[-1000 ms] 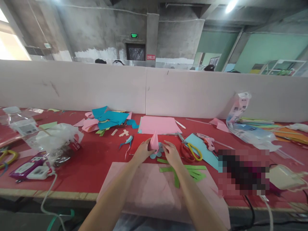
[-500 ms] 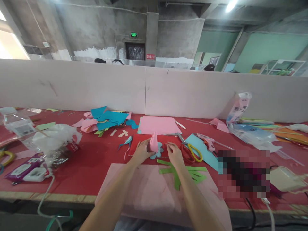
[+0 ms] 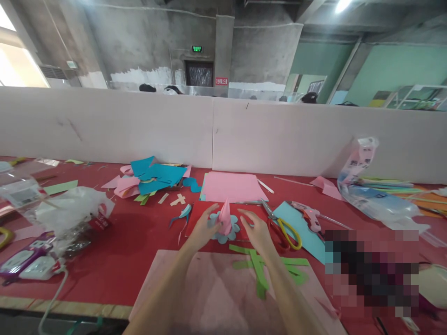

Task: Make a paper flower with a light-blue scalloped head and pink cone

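Note:
A folded pink paper cone (image 3: 225,220) stands upright on a pale blue scalloped paper flower (image 3: 222,239), which lies on a red sheet (image 3: 199,211). Left of the cone is my left hand (image 3: 203,229), its fingers spread and its thumb at the cone's side; whether the thumb touches cannot be made out. On the other side my right hand (image 3: 257,228) hovers with fingers apart and nothing in them. Just right of it lie scissors (image 3: 288,232) with yellow and red handles. Green paper strips (image 3: 258,272) are partly hidden under my right forearm.
A pink board (image 3: 209,288) lies at the front. Behind the hands is a stack of pink paper (image 3: 233,186). Blue and pink scraps (image 3: 162,177) are piled back left. To the right are a light blue sheet (image 3: 303,232), a glue gun (image 3: 310,216) and plastic bags (image 3: 380,200); a power strip (image 3: 28,256) sits left.
My left fingers have loosened from around the cone and spread. More of the blue flower now shows beneath the cone. My right fingers have opened wider. The view has tilted slightly.

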Action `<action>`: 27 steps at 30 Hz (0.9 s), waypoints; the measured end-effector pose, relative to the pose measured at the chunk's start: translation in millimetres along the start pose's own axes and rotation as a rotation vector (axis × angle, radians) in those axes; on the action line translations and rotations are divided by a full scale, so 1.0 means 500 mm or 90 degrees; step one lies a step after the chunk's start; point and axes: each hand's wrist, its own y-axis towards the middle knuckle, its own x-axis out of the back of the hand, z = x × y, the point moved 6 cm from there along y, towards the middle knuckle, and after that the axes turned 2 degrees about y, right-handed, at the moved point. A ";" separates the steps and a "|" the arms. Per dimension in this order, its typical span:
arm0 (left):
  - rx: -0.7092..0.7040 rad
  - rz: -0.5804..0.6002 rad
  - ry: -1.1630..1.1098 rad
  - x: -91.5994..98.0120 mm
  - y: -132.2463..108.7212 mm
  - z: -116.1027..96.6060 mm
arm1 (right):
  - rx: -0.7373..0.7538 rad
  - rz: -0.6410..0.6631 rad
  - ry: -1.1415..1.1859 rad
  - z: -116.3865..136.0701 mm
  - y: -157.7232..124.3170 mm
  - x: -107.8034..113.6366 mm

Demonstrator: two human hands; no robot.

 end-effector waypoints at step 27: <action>0.082 -0.038 0.481 -0.003 -0.021 0.054 | 0.035 0.063 -0.245 -0.063 -0.061 -0.076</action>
